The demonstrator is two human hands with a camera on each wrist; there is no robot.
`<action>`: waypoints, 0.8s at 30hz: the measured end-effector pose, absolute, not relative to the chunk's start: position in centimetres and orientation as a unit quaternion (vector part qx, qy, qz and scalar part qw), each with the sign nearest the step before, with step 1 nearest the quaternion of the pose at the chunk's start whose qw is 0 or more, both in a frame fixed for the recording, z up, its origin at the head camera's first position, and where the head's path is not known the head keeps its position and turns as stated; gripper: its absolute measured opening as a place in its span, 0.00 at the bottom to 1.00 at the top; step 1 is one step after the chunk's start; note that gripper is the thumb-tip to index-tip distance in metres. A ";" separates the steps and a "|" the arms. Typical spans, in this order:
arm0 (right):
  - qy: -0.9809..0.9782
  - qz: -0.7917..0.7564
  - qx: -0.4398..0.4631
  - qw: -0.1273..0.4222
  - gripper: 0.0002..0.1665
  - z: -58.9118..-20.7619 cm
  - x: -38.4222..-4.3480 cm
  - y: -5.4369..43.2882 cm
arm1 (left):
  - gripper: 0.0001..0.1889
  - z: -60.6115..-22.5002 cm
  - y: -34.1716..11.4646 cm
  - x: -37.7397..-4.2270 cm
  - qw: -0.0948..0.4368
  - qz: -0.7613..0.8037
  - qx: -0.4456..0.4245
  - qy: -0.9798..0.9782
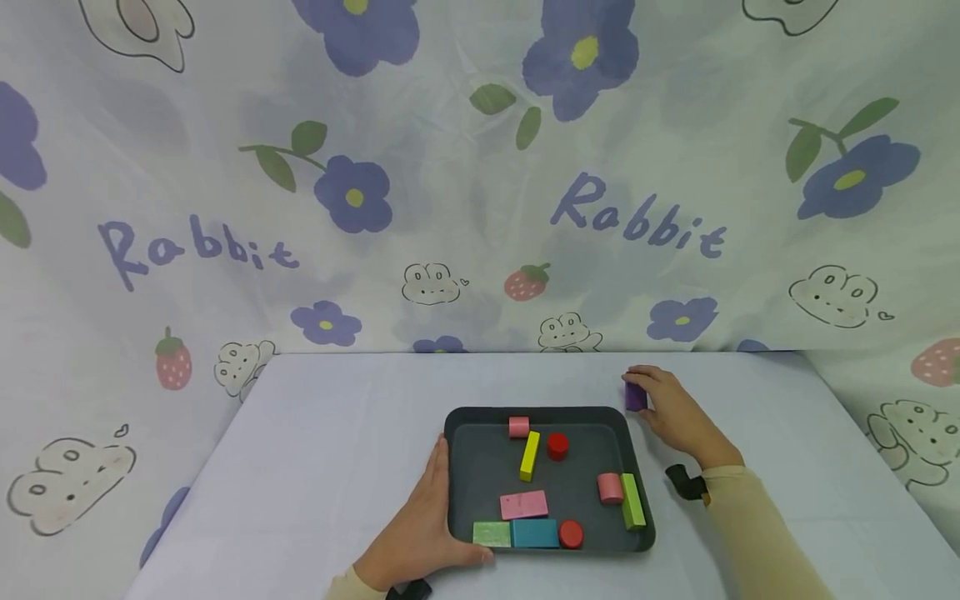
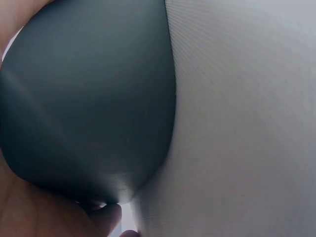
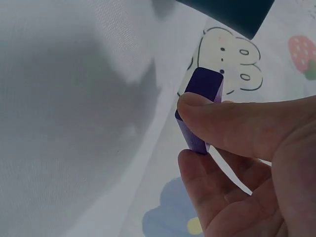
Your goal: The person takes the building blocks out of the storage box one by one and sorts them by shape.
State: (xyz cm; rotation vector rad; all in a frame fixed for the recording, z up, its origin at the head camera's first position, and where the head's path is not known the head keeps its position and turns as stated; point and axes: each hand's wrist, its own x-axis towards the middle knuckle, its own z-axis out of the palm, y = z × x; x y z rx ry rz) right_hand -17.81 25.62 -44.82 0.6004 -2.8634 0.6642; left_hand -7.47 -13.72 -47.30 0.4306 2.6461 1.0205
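Note:
My right hand (image 1: 678, 414) pinches a purple block (image 1: 636, 398) between thumb and fingers, just past the far right corner of a dark grey tray (image 1: 592, 421). The right wrist view shows the thumb across the block (image 3: 203, 83), with fingers behind and below it. At the tray's near left corner, my left hand (image 1: 423, 525) grips it, fingers along the left side and thumb along the near edge. In the left wrist view, the tray's outer wall (image 2: 94, 98) fills much of the picture and part of the hand is hidden behind it.
Inside the tray lie a yellow block (image 1: 529, 456), a pink block (image 1: 524, 504), a teal block (image 1: 535, 533), two green blocks, two red cylinders and two pink cylinders. A white cloth (image 1: 300, 467) covers the table. Behind it hangs a printed curtain (image 1: 450, 208).

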 end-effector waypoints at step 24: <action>-0.954 0.215 0.208 0.021 0.30 -45.9 -19.3 26.4 | 0.81 -47.1 -13.5 -7.5 0.145 0.344 0.140 0.917</action>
